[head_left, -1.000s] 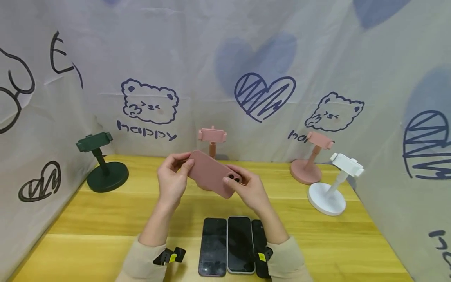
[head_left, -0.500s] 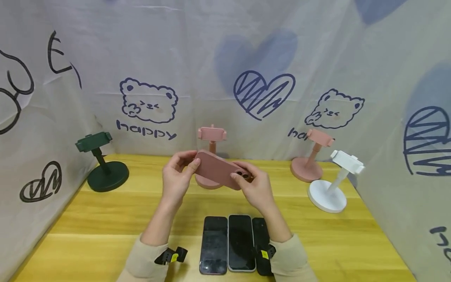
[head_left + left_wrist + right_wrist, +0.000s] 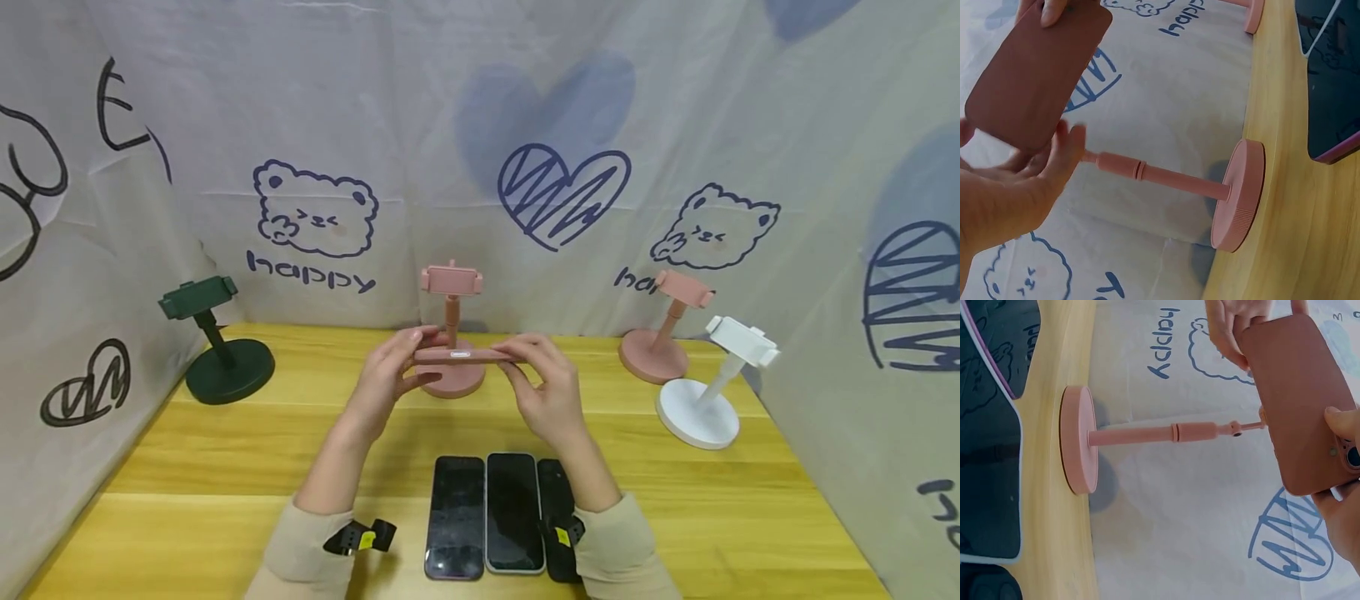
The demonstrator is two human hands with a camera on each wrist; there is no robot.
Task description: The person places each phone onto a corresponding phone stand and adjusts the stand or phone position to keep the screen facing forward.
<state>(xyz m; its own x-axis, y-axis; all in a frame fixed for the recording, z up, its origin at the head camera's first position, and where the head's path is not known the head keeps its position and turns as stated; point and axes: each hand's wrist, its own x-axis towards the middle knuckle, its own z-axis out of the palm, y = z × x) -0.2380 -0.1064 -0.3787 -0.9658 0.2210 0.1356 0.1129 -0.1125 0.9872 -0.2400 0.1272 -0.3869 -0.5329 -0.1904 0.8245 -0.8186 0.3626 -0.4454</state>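
A phone in a pink case (image 3: 468, 356) is held level between both hands, its long edge facing the head camera. My left hand (image 3: 384, 379) pinches its left end between thumb and fingers. At the other end my right hand (image 3: 550, 387) grips it near the camera lenses, which show in the right wrist view at the case's corner (image 3: 1310, 394). Just behind the phone stands a pink phone stand (image 3: 452, 310) with a round base. In the left wrist view the back of the phone (image 3: 1041, 75) hides the stand's top.
Several dark phones lie side by side in front, among them a left phone (image 3: 455, 517) and a middle one (image 3: 513, 512). A green stand (image 3: 228, 372) is at the left; another pink stand (image 3: 652, 356) and a white stand (image 3: 697, 414) are at the right. A printed cloth (image 3: 435, 150) hangs behind.
Both hands have turned the phone from slanted, with its back towards the head camera, to level and edge-on. It has risen slightly in front of the middle pink stand.
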